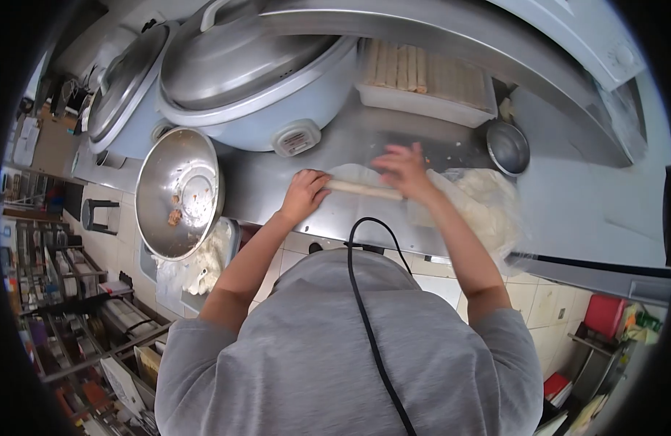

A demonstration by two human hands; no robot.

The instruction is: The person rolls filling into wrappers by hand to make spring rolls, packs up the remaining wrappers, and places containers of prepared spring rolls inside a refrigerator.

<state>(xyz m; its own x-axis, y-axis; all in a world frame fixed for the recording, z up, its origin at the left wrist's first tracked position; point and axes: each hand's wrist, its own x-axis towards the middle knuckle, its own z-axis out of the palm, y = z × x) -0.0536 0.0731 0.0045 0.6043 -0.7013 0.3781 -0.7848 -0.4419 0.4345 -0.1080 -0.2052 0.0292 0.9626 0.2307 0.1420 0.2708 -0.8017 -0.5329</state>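
Roll: a pale, thin roll point(361, 190) lies crosswise on the steel counter point(263, 185), its ends toward 9 and 3 o'clock.
Left hand: the left hand point(304, 195) has its fingers bent close together on the roll's 9 o'clock end.
Right hand: the right hand point(406, 171), fingers spread and blurred, is at the 3 o'clock end; contact unclear.
Tub of rolls: white tub point(422, 107), 1 o'clock.
Bag: clear plastic bag point(488, 207), 3 o'clock.
Large bowl: steel bowl point(193, 156), 9 o'clock.

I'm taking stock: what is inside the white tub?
The white tub holds pale rolls laid side by side. Whatever lies beneath them is hidden, and the metal shelf covers the tub's far edge.
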